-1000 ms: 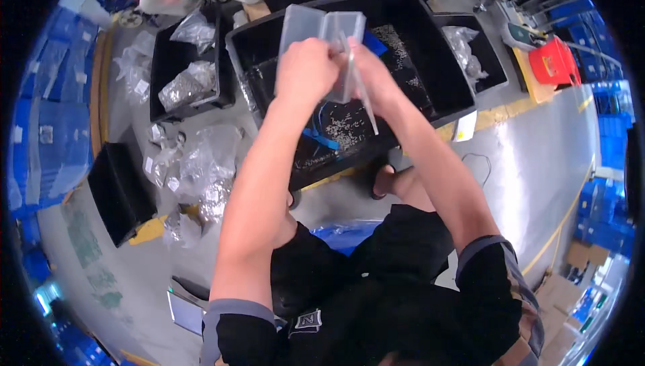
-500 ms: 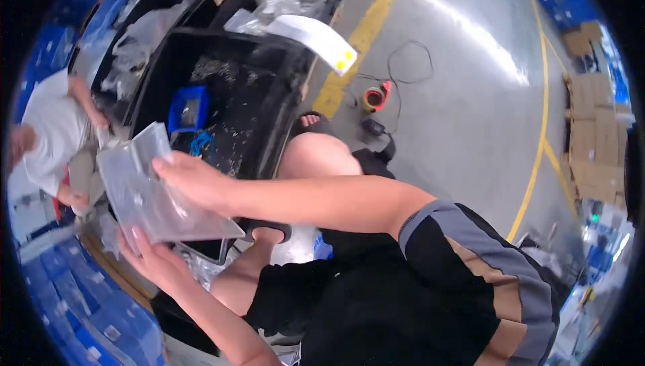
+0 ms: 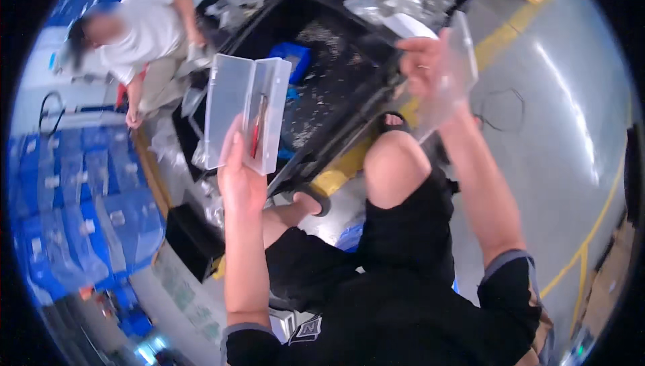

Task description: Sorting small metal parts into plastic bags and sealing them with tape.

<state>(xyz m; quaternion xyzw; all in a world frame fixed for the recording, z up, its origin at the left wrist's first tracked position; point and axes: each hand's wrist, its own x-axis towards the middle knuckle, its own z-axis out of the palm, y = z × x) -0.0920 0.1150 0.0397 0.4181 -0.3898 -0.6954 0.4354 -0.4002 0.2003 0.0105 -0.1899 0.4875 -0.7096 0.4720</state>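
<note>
My left hand [image 3: 243, 185] is closed on a clear plastic case [image 3: 226, 107], held from below with its hinged lid folded back. Inside its narrow tray lies a slim tool with a red part [image 3: 256, 136]; its exact kind is too blurred to tell. Up on the right, my right hand [image 3: 422, 67] grips a second clear plastic piece [image 3: 461, 54], flat and rectangular. It looks like another case, but I cannot tell whether it is folded shut. The two pieces are well apart, both raised above the black bin.
A large black bin [image 3: 376, 64] with small scattered bits and a blue tray [image 3: 295, 57] stands before me. Further bins hold plastic bags [image 3: 413, 0]. At left sits a person in a white shirt [image 3: 144, 27], near blue crates [image 3: 67, 218]. A cable [image 3: 507, 111] lies on the floor.
My hands were together on clear plastic; now they are apart, the right one moved off to the right with one piece. The left case stands open. The view has swung left.
</note>
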